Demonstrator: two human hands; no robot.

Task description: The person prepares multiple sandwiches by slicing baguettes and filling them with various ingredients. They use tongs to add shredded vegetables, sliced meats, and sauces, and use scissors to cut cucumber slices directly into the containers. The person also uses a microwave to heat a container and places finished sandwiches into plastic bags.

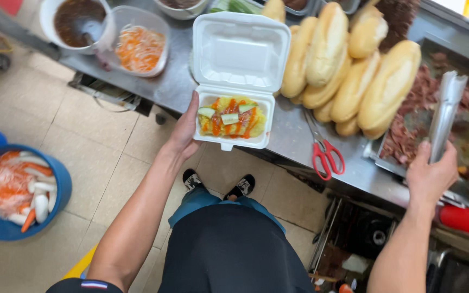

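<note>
Foam box (234,116), lid open, sits at the table (175,89) edge left of the bread loaves (348,70); the left hand (184,130) cups its side. Right of the loaves, the right hand (430,173) grips metal tongs (446,114) over shredded meat (413,119). Steadying the box level would keep its sauced filling in place.

the left hand (184,130) hides the near-left edge of the foam box (239,51); its fingers under the box are out of sight. the tongs (446,114) blur right of the box, their tips unreadable. bowls behind the box are cut off by the top edge.
</note>
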